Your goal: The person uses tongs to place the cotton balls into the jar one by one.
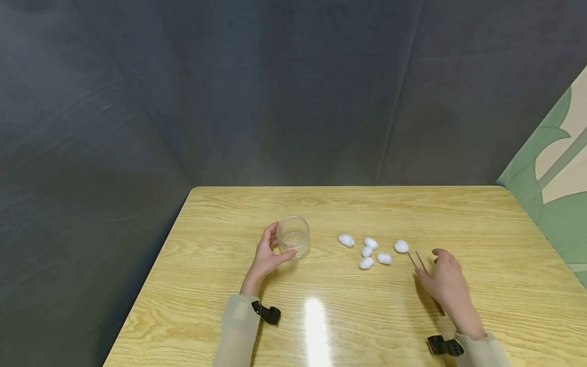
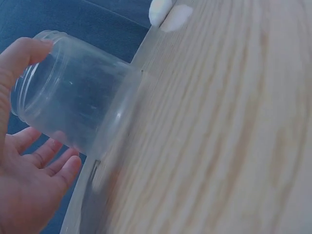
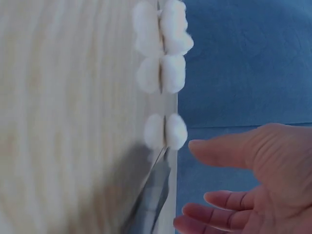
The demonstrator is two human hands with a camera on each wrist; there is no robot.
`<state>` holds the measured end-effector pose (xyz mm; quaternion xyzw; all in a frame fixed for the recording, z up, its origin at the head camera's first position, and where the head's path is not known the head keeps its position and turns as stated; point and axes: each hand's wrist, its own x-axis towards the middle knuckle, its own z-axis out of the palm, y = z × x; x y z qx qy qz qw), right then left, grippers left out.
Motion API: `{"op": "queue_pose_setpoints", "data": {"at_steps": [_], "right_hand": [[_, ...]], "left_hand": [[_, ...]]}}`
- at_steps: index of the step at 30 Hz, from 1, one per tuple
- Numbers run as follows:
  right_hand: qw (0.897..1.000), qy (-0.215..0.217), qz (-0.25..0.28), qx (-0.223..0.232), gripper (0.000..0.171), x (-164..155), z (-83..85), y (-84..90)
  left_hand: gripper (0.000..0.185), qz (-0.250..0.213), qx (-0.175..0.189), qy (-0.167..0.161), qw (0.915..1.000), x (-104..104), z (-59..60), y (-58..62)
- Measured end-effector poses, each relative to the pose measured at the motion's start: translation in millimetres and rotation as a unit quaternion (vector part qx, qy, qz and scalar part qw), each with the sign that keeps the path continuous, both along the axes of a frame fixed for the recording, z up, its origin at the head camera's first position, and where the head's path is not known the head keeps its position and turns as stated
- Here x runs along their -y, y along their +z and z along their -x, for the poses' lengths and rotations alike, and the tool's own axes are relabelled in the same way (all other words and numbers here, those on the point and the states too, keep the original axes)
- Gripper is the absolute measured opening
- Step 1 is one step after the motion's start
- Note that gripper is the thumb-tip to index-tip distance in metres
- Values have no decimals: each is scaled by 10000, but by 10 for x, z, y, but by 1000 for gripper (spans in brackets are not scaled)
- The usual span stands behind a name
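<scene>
Clear jar [image 1: 294, 243] held upright on the wooden worktop [image 1: 367, 316], nothing visible inside.
Left hand [image 1: 266, 257] curls its fingers [image 2: 46, 153] and thumb round the jar; right hand [image 1: 447, 283], fingers [image 3: 219, 200] loosely spread, hovers just beside tweezers [image 1: 418, 261], cotton balls [image 1: 367, 251] beyond its fingertips; dark fabric walls behind.

Two forearms enter from the bottom edge, each in a loose, pale beige-grey long sleeve, the left sleeve [image 1: 238, 326] and the right sleeve [image 1: 481, 351]. A small black clip-like device [image 1: 267, 312] is fastened at the left cuff, and a matching black device [image 1: 444, 345] at the right cuff. Both hands, left hand [image 1: 266, 255] and right hand [image 1: 447, 283], are bare, without gloves.
</scene>
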<state>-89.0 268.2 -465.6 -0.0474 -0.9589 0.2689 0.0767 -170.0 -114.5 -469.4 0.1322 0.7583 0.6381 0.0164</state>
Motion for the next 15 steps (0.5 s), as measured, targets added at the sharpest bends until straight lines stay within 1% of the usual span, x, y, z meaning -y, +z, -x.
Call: {"op": "queue_pose_setpoints", "data": {"at_steps": [6,8,15], "right_hand": [[9991,152,-9,385,48,-88,-50,-35],[9986,213,-42,487,45,-106,-60,-46],[9966,283,-5,768,37,-127,-93,-80]], "left_hand": [[83,42,283,-56,9996,-7,8,-17],[83,76,322,-62,9994,-8,11,-30],[80,168,199,-60,9996,-8,4,-59]]}}
